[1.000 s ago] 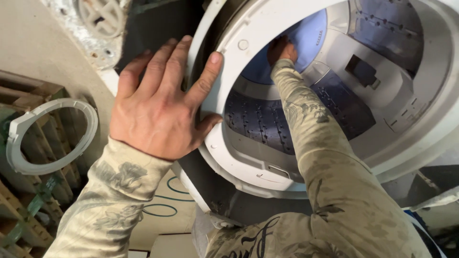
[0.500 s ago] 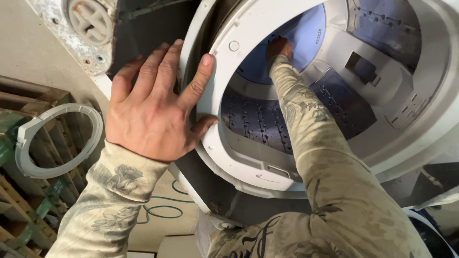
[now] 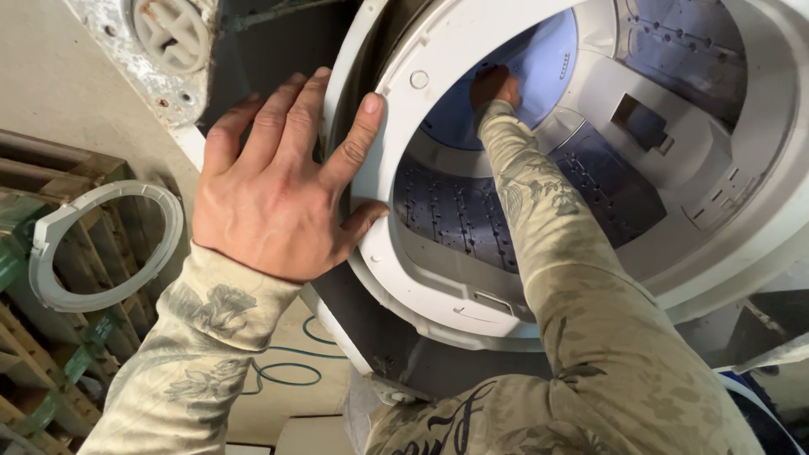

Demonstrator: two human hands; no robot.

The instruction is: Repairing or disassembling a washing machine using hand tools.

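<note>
A washing machine tub lies tipped toward me, its white plastic rim ring (image 3: 421,50) facing the camera. My left hand (image 3: 282,185) lies flat on the ring's left edge, fingers spread and thumb hooked over the rim. My right arm reaches deep into the perforated steel drum (image 3: 455,211). My right hand (image 3: 495,84) rests at the bottom against the blue-white agitator plate (image 3: 539,67); its fingers are mostly hidden, so I cannot see whether it grips anything.
A loose white plastic ring (image 3: 101,244) lies on wooden pallets (image 3: 42,177) at left. A rusty white machine part (image 3: 168,34) sits at top left. A green cable (image 3: 278,371) loops on the concrete floor below the tub.
The view has drifted slightly, so the tub and my left hand sit a little further left and lower. My right hand stays on the agitator plate.
</note>
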